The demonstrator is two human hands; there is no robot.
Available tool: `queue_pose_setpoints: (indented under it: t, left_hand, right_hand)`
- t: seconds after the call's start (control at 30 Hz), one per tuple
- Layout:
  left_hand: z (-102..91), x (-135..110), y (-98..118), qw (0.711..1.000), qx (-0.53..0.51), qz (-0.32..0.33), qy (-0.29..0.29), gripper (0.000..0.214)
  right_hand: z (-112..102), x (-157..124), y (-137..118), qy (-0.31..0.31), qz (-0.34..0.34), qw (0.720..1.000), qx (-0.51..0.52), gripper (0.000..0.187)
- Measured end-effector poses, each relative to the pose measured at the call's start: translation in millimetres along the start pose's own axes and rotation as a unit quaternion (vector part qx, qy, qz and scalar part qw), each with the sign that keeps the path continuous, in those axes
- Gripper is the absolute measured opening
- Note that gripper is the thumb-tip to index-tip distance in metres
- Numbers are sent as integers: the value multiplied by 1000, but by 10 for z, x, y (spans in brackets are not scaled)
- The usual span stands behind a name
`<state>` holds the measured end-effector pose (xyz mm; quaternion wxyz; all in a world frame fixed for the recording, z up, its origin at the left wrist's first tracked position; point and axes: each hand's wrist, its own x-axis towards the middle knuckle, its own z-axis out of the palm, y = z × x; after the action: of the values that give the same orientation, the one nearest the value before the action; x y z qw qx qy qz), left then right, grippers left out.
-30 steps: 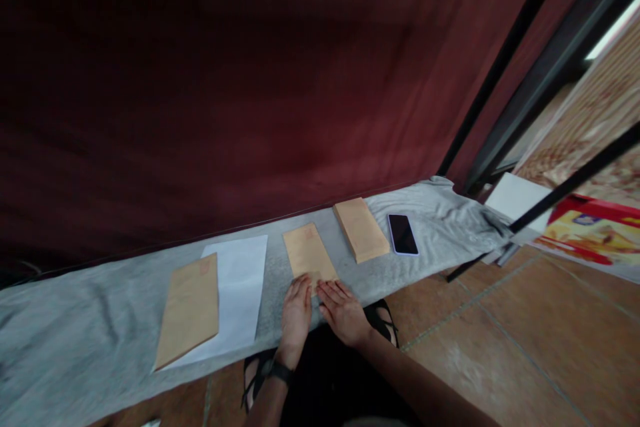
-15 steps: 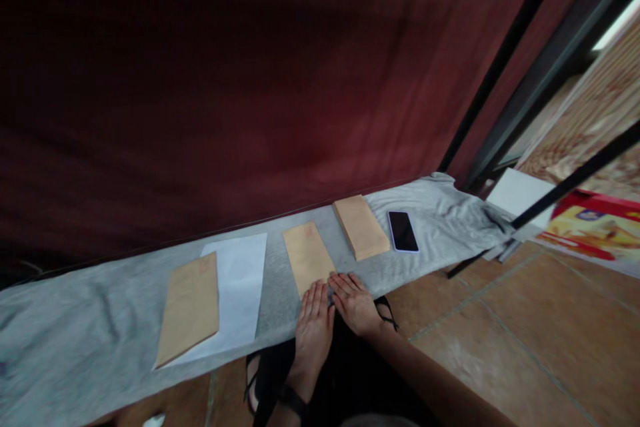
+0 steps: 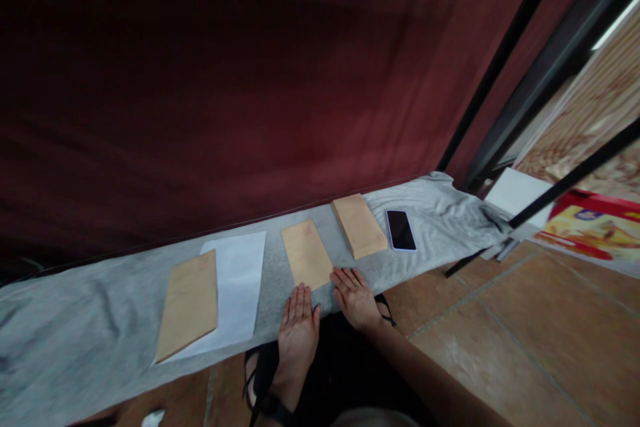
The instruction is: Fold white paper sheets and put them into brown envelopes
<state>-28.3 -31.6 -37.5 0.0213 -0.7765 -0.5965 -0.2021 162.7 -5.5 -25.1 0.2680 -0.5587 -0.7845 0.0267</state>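
Observation:
A single brown paper envelope with a small red print near its far end lies flat in front of me. My left hand rests palm down with fingers stretched, its fingertips at the envelope's near left corner. At the near right corner, my right hand lies flat, fingers out, touching the edge. Neither hand grips anything. To the right is a thick stack of brown envelopes. Further left, another pile of brown envelopes lies partly over white paper.
A phone lies right of the stack on the grey cloth covering the narrow table. A dark red curtain hangs behind. Black metal bars rise at the right, near a white box and a red-yellow package.
My left hand has slid left and toward me along the envelope's near edge, away from the right hand. The gap between my hands has widened; my right hand has barely moved.

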Motion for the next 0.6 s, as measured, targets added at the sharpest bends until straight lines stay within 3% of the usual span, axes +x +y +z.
queue_pose_setpoints:
  t: [0.07,0.2,0.3,0.6]
  left_hand:
    - [14,7,9,1000,2,-8,3,52]
    - [12,15,0,1000,15,-1,-11,51]
    - [-6,9,-11,1000,22,14,-10,53]
    - [-30,-4,23,1000,9,-2,4,52]
  right_hand:
    - [23,24,-93,5,4,1000,5,41]
    - [131,57,-325,-22,-73,996,40,42]
    - [189,56,-397,-31,-81,995,38,42]
    - [61,-11,16,-4,-31,999,11,41]
